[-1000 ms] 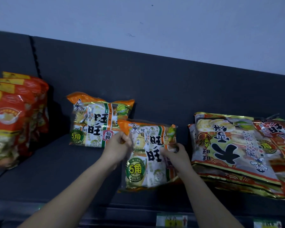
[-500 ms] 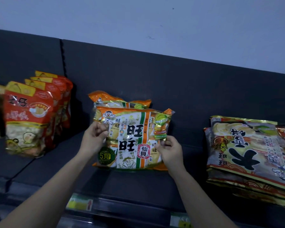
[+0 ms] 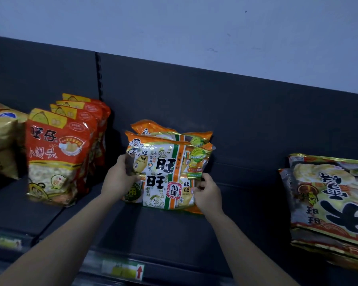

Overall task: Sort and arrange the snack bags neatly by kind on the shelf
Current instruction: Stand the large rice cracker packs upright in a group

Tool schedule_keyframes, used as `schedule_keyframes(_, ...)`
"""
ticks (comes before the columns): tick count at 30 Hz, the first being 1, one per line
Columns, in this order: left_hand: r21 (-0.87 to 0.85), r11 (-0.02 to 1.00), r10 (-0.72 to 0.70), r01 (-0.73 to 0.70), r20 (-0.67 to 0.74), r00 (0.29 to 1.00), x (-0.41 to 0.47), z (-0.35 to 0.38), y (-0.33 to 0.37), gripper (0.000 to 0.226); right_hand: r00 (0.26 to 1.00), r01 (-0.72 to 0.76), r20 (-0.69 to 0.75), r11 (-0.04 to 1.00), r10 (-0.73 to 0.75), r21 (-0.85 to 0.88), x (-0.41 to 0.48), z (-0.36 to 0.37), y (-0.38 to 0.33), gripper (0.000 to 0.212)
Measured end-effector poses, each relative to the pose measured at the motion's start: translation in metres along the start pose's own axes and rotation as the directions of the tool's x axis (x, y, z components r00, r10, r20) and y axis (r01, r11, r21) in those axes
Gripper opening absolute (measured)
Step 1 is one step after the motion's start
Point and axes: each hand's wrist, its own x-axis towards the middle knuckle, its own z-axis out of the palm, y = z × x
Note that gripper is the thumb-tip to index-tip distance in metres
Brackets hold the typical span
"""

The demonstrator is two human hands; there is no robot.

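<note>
At the shelf (image 3: 174,232) lip a price tag (image 3: 130,270) below the orange bag (image 3: 165,174), left hand (image 3: 117,180) gripping that bag's left edge, right hand (image 3: 207,193) pinching its right edge, bag upright mid-shelf, twin bag (image 3: 153,126) just behind, open shelf either side, red bags (image 3: 58,155) left, gold bags (image 3: 329,199) well right.

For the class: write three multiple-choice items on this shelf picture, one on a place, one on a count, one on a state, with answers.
1. Where is the held orange bag? A. in front of a matching bag B. on the floor C. in a basket
2. How many red bags stand in the row? A. two B. four C. seven
3. What holds the orange bag? A. both hands B. one hand alone C. nothing
Answers: 1 A, a same-print bag leans behind it. 2 B, four yellow tops show. 3 A, the left hand and the right hand grip its sides.
</note>
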Motion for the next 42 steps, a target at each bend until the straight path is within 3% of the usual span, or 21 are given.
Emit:
schedule_keyframes(4,0.043,0.998,0.042,-0.038,-0.086,0.995,0.006,0.002,-0.001,0.055,0.999,0.037,-0.038,0.997,-0.039,-0.064,0.004,0.004,-0.002,0.028)
schedule_keyframes(10,0.086,0.995,0.061,-0.058,-0.034,0.998,0.006,0.007,-0.011,0.057,0.998,-0.038,0.034,0.983,0.045,-0.18,0.005,0.01,-0.001,0.016)
schedule_keyframes(14,0.078,0.995,0.068,-0.065,-0.036,0.997,0.009,0.006,-0.012,0.081,0.994,-0.059,0.074,0.968,0.079,-0.243,0.005,0.004,-0.005,0.009)
schedule_keyframes(16,0.114,0.991,0.084,-0.075,-0.076,0.994,0.008,0.008,-0.009,0.104,0.989,-0.058,0.116,0.963,0.091,-0.265,0.002,-0.001,-0.008,0.016)
schedule_keyframes(18,0.205,0.972,0.147,-0.113,-0.159,0.976,0.003,0.009,0.0,0.112,0.987,-0.053,0.127,0.957,0.093,-0.286,-0.003,-0.009,-0.011,0.034)
schedule_keyframes(20,0.284,0.937,0.273,-0.204,-0.231,0.934,-0.002,0.01,0.014,0.108,0.992,-0.044,0.1,0.945,0.08,-0.323,-0.007,-0.02,-0.013,0.051)
schedule_keyframes(23,0.349,0.872,0.435,-0.343,-0.235,0.869,-0.005,0.016,0.036,0.083,0.999,-0.025,0.016,0.922,0.033,-0.386,-0.01,-0.046,-0.017,0.059)
schedule_keyframes(28,0.322,0.768,0.609,-0.554,-0.095,0.788,-0.023,0.046,0.084,0.047,0.976,0.02,-0.174,0.848,-0.132,-0.53,-0.018,-0.109,-0.023,0.052)
schedule_keyframes(35,0.185,0.65,0.695,-0.737,0.248,0.675,-0.068,0.113,0.149,0.049,0.866,-0.243,-0.474,0.695,-0.159,-0.677,-0.032,-0.206,-0.003,0.048)
schedule_keyframes(37,0.1,0.674,0.655,-0.732,0.376,0.655,-0.085,0.139,0.166,0.055,0.837,-0.374,-0.542,0.637,-0.082,-0.674,-0.038,-0.231,0.005,0.054)
schedule_keyframes(39,0.004,0.76,0.553,-0.65,0.519,0.651,-0.1,0.168,0.181,0.064,0.818,-0.47,-0.574,0.608,0.028,-0.64,-0.042,-0.254,0.014,0.065)
schedule_keyframes(42,-0.102,0.89,0.378,-0.444,0.71,0.594,-0.12,0.21,0.199,0.078,0.832,-0.503,-0.503,0.701,0.235,-0.505,-0.047,-0.282,0.033,0.081)
